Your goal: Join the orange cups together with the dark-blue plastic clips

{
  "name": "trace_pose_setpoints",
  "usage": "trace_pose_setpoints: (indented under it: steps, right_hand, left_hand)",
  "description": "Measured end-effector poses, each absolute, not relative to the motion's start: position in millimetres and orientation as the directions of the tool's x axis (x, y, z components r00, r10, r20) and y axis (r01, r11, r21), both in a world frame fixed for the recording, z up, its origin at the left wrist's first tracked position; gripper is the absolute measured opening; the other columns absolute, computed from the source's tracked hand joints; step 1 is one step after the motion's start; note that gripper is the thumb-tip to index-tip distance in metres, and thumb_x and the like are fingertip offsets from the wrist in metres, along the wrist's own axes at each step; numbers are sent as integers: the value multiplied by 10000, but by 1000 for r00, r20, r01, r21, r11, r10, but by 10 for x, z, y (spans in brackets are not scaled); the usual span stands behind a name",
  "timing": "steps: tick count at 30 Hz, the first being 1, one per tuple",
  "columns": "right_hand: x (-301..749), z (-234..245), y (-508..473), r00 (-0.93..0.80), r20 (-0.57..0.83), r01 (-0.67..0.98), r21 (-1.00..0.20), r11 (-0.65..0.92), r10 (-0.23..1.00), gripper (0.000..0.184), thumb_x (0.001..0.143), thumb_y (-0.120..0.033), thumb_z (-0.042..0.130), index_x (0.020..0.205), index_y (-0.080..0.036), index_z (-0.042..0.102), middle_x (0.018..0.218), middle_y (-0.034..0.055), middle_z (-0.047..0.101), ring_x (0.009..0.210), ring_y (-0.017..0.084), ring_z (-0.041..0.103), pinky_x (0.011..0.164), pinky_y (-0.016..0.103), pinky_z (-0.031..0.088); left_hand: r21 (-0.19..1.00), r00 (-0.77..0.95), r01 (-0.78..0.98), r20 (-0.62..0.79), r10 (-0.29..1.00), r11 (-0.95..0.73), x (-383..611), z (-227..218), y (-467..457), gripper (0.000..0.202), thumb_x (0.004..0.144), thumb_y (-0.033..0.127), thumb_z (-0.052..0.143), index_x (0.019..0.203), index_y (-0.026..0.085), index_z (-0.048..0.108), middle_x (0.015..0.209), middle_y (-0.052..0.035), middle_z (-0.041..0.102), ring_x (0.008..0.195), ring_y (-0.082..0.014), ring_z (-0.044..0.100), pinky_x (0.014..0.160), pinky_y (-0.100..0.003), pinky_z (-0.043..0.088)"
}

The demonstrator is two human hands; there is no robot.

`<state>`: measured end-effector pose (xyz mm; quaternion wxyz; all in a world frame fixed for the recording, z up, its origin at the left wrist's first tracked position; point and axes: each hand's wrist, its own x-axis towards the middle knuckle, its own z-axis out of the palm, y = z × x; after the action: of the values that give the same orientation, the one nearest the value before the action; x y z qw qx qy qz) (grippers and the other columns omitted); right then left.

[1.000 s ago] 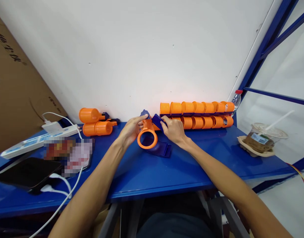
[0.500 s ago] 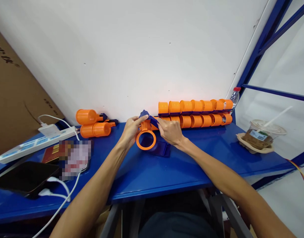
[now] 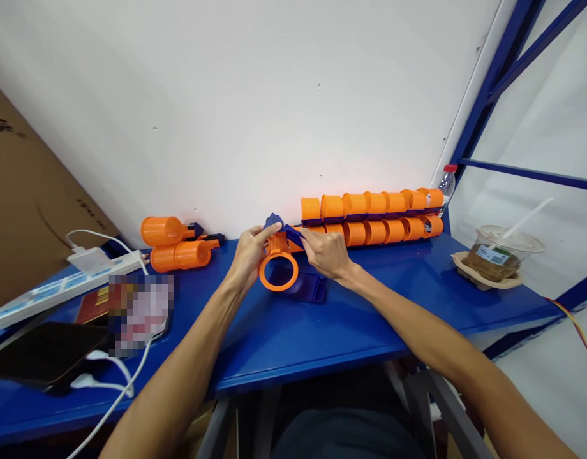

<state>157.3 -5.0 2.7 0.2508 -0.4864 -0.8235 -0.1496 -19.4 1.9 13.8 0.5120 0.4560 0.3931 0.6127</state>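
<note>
My left hand (image 3: pixel 245 258) is closed around an orange plastic part with an open ring (image 3: pixel 279 287) facing me and a ridged dark blue knob (image 3: pixel 272 220) on top. The thumb presses near the knob. Between the fingers of my right hand (image 3: pixel 328 255) is a narrow dark blue plastic strip (image 3: pixel 293 235), whose far end meets the orange part beside the knob. Whether the two pieces are joined I cannot tell. Below them a flat dark blue plastic piece (image 3: pixel 313 289) lies on the table.
Two rows of orange cylinders (image 3: pixel 355 204) line the back of the blue table (image 3: pixel 293 350). More orange cylinders (image 3: pixel 178 255) lie at left. A power strip (image 3: pixel 59 290), dark phone (image 3: pixel 44 350) and white cable (image 3: pixel 131 398) occupy the left side. A lidded drink cup (image 3: pixel 497 255) stands right.
The whole view has shifted slightly, moving the scene a little to the left. Both hands keep their grips, and the strip stays against the orange part at nearly the same angle.
</note>
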Motion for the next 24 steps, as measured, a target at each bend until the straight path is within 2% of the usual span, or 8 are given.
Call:
trace_pose_setpoints:
  steps: [9, 16, 24]
  right_hand:
    - [1581, -12, -27, -428, 562, 864, 27, 502, 707, 387, 1049, -208, 355, 1258, -163, 678, 962, 103, 795, 769, 204, 690, 601, 302, 285]
    - [1574, -18, -28, -435, 559, 872, 64, 486, 706, 393, 1046, -206, 371, 1301, -153, 666, 909, 98, 787, 762, 202, 692, 600, 300, 303]
    - [1559, 5, -77, -458, 547, 859, 71, 507, 701, 384, 1059, -201, 356, 1314, -141, 637, 902, 103, 778, 782, 208, 703, 625, 290, 376]
  left_hand:
    - [956, -83, -240, 155, 984, -170, -183, 116, 9, 388, 606, 384, 901, 773, 160, 631, 690, -6, 638, 585, -143, 612, 544, -254, 479]
    - [957, -86, -231, 160, 983, -176, -185, 119, 10, 351, 640, 377, 880, 806, 153, 666, 709, -26, 663, 610, -164, 643, 551, -257, 509]
    - [949, -130, -238, 182, 975, -209, -133, 173, -74, 343, 633, 354, 870, 792, 178, 622, 709, 6, 644, 570, -140, 599, 520, -246, 479]
